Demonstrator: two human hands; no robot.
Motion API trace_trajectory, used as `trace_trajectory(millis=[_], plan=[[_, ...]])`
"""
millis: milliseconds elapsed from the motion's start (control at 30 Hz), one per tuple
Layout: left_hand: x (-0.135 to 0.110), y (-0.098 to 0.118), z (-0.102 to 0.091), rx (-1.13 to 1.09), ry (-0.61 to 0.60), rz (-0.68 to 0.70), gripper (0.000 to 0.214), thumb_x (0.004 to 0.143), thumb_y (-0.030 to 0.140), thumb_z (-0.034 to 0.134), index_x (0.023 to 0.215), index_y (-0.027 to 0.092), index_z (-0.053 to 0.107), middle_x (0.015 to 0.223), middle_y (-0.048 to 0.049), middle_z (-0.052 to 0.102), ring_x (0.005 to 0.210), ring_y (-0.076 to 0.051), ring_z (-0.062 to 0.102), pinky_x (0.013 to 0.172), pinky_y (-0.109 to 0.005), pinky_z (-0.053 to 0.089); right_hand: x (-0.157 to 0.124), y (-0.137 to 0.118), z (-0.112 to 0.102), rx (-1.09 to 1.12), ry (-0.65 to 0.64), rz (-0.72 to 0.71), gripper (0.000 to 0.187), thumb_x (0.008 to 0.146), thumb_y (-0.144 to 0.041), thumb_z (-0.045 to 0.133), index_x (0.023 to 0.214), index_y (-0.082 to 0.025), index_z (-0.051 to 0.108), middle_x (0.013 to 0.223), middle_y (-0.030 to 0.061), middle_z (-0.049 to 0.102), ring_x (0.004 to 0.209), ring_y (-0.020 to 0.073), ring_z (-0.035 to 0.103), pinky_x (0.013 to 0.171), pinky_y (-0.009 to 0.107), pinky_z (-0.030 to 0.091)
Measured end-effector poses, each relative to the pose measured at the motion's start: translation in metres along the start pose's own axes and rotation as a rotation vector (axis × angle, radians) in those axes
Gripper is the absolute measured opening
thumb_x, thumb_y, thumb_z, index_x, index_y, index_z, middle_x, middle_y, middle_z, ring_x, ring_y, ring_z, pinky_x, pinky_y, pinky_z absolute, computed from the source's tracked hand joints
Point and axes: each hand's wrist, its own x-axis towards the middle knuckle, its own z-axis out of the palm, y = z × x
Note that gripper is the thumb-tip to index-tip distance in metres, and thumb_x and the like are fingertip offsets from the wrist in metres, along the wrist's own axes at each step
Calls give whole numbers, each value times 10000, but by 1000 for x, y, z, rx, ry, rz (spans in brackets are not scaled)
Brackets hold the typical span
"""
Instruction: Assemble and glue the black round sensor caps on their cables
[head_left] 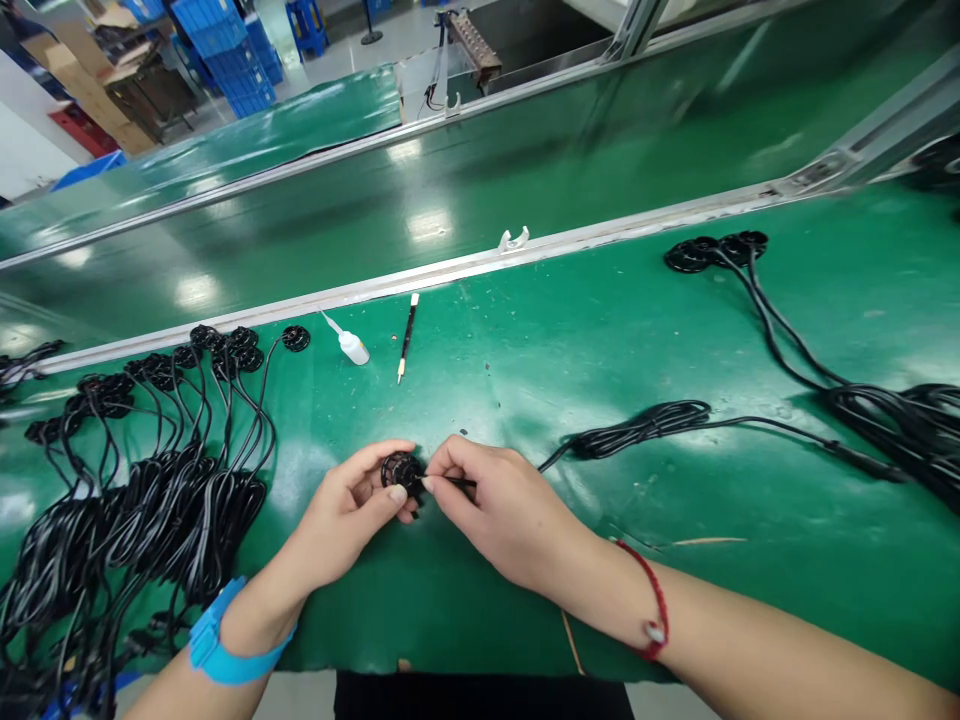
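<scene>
My left hand (pixel 360 500) grips a small round black plastic part (pixel 401 470) between thumb and fingers, low over the green bench. Pinched at that part's right side, my right hand (pixel 487 500) holds a black cable (pixel 459 482). Beyond the right hand the cable leads to a tied black coil (pixel 637 430) lying on the bench. How the cable end sits in the round part is too small to make out. Ahead lie a small white squeeze bottle (pixel 354 347) with a thin nozzle and a black stick with pale ends (pixel 408 338).
Bundled black cables with round ends (pixel 187 500) cover the left of the green bench (pixel 495 580). More coiled cables (pixel 900 430) with round black parts (pixel 716 250) lie at right. A metal rail (pixel 360 292) with a white hook (pixel 514 240) runs along the back.
</scene>
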Motion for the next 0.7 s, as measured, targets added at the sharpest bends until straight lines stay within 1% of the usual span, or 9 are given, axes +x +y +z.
trace_trajectory(millis=[167, 300, 367, 500, 567, 633, 700], plan=[[-2, -1, 2, 10, -2, 6, 448, 841, 341, 672, 1243, 169, 575, 854, -49, 681, 744, -161, 638, 739, -283, 520, 0, -1, 1, 16, 2, 36, 179, 819, -68, 529, 713, -211, 510, 542, -80, 505, 471, 101, 428, 504, 224, 292], [-3, -3, 5, 102, 49, 3, 452, 831, 315, 677, 1251, 179, 582, 897, -53, 671, 752, -162, 624, 713, -270, 514, -2, -1, 4, -3, 24, 35, 180, 795, -59, 517, 704, -212, 489, 528, -78, 501, 461, 102, 442, 496, 222, 295], [-3, -4, 6, 151, 71, 3, 440, 828, 301, 673, 1244, 187, 590, 901, -52, 668, 747, -164, 615, 700, -271, 514, -3, 0, 8, -63, 58, 6, 167, 793, -72, 507, 706, -211, 478, 529, -71, 496, 458, 104, 442, 487, 223, 292], [-3, -6, 9, 222, 97, 28, 379, 828, 260, 661, 1201, 215, 617, 1037, -66, 663, 815, -170, 614, 719, -268, 513, -4, 2, 16, -258, 114, -51, 147, 781, -75, 505, 721, -207, 479, 545, -48, 496, 476, 123, 461, 486, 235, 283], [-2, -6, 8, 172, 100, 15, 380, 821, 268, 673, 1191, 204, 616, 989, -64, 673, 794, -168, 621, 715, -271, 518, -3, 3, 16, -258, 107, -62, 150, 783, -67, 514, 734, -206, 483, 558, -46, 511, 483, 126, 476, 490, 235, 292], [-1, -4, 7, 63, 86, -11, 407, 807, 301, 697, 1184, 180, 607, 870, -48, 677, 727, -162, 629, 699, -280, 525, -2, 3, 12, -178, 81, -67, 151, 804, -67, 519, 754, -206, 489, 582, -48, 541, 495, 119, 494, 499, 227, 316], [1, -1, 6, -32, 69, -17, 437, 789, 338, 722, 1171, 161, 605, 806, -40, 672, 688, -158, 633, 690, -288, 529, 0, 2, 6, -106, 52, -80, 143, 830, -77, 519, 776, -208, 500, 623, -46, 577, 526, 116, 522, 519, 220, 348]])
